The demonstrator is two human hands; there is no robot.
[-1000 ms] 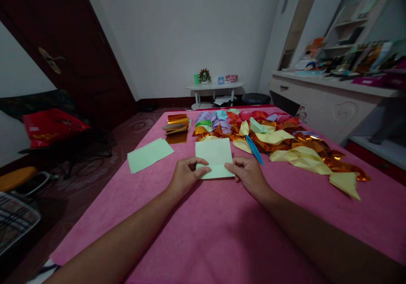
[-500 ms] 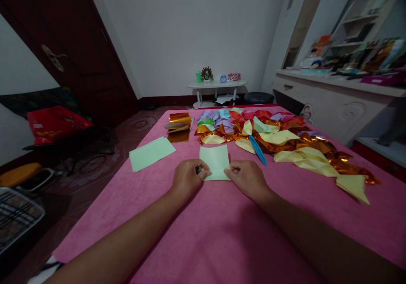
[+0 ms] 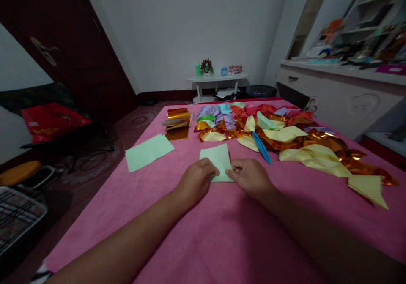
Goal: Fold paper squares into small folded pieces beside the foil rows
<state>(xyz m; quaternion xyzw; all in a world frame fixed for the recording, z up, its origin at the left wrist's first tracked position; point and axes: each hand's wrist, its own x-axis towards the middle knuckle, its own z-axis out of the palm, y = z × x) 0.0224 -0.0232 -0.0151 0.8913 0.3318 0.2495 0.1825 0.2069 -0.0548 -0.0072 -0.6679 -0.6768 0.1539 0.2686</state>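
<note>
A pale green sheet of paper (image 3: pixel 218 155) lies on the pink cloth before me, its near edge folded over. My left hand (image 3: pixel 198 176) is closed at its near left part, the fingers pressing on the fold. At the near right corner my right hand (image 3: pixel 250 175) pinches the paper between thumb and curled fingers. To the left rests a stack of pale green sheets (image 3: pixel 149 151). Behind it is a pile of gold and orange foil sheets (image 3: pixel 177 124). A blue pen-like object (image 3: pixel 261 148) leans against yellow folded paper (image 3: pixel 312 155) on the right.
Crumpled foil and coloured folded papers (image 3: pixel 222 119) spread over the far and right side of the pink-covered table (image 3: pixel 203 241). Beyond stands a small white table (image 3: pixel 218 78). A red bag (image 3: pixel 53 121) sits on a chair to the left, and a white dresser (image 3: pixel 336 89) stands right.
My left hand has slid right along the folded near edge of the green paper, over more of it. My right hand keeps its pinch. The view has shifted slightly.
</note>
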